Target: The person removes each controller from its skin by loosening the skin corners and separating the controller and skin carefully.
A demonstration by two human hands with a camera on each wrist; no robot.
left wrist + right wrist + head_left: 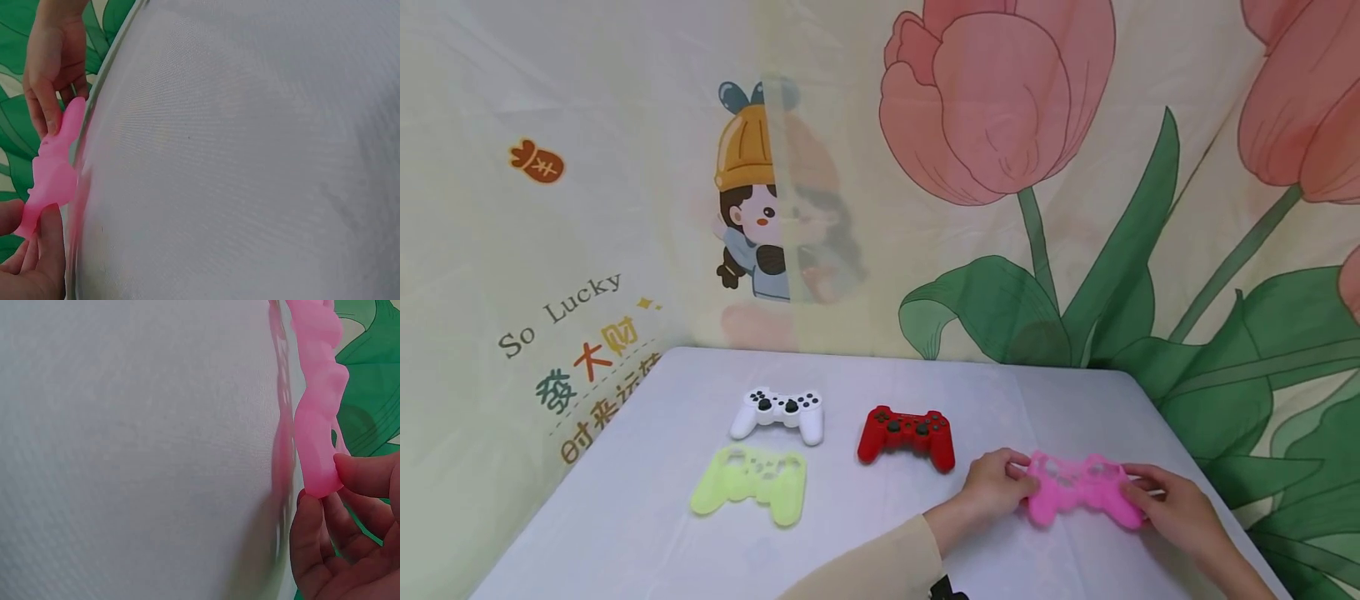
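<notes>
A pink silicone game controller cover [1078, 487] is held by both hands at the right side of the table. My left hand [996, 483] pinches its left end between thumb and fingers. At the other end, my right hand [1180, 508] pinches the right grip. Seen edge-on in the left wrist view, the pink cover [55, 178] is slightly above the tabletop, its reddish shadow beside it. The right wrist view shows my right hand's thumb and finger on the rim of the cover [319, 425]. The cover has cut-out holes and no controller shows inside.
Left of my hands, a red game controller [906, 437] lies on the white table [880, 525]. Farther left are a white game controller [780, 414] and, nearer the front, a yellow-green controller cover [751, 483]. A printed curtain [842, 333] hangs behind the table.
</notes>
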